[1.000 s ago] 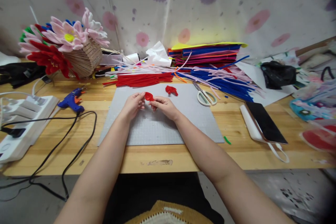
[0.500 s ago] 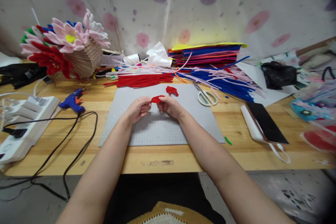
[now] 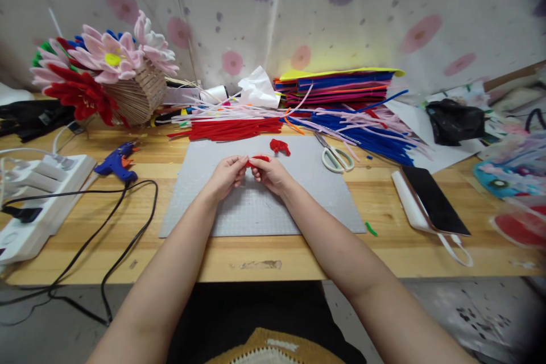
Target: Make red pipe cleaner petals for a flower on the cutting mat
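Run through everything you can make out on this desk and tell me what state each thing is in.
Red piece: pinched between the fingers of left hand and right hand
Grey mat: lying flat
Scissors: lying down, unheld
Glue gun: on its side, cord attached
Power strip: several plugs in
Phone: screen dark
Flower basket: tilted, filled
Black bag: crumpled

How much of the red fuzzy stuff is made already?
One red bundle on the gray mat looks shaped already. The left hand and right hand pinch another red piece, probably unfinished. Red stems lie loose behind; how many are needed isn't clear.
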{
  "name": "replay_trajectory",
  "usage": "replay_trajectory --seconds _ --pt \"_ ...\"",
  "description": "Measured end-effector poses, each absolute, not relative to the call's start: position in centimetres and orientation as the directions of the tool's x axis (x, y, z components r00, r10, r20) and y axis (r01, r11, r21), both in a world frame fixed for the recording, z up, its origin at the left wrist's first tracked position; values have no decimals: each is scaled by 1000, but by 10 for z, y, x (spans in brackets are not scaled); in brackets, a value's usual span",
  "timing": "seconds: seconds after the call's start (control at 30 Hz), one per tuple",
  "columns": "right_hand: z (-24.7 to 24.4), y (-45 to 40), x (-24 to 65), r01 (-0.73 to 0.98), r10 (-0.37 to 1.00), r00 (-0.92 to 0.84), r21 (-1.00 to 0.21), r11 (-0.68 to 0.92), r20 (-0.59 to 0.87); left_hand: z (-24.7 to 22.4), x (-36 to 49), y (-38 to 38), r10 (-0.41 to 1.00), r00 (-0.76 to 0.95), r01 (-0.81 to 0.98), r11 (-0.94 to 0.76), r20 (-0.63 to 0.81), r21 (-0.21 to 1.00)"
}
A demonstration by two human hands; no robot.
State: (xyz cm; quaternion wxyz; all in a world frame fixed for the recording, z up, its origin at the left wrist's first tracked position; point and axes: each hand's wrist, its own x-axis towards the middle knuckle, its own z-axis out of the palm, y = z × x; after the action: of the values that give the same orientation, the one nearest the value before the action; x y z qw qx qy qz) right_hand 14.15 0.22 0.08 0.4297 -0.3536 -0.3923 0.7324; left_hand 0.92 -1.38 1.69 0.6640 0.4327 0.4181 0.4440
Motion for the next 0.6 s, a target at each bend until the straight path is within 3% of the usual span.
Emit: replay_trajectory --seconds 0.17,0.27,0.4,0.6 --pt "-2 5 135 -424 952 -260 -867 -264 -163 10 16 -12 971 202 -210 172 -130 962" --pt "-1 7 131 -507 949 -230 -806 -306 -216 5 26 -11 998 23 -251 62 -58 966" --pt "1 10 126 -574 885 -343 -676 -462 -314 2 41 -11 986 -164 -372 -32 -32 928" --pt "2 7 125 -583 816 -418 -571 -578 -399 6 47 -14 983 -175 -419 -32 -46 907"
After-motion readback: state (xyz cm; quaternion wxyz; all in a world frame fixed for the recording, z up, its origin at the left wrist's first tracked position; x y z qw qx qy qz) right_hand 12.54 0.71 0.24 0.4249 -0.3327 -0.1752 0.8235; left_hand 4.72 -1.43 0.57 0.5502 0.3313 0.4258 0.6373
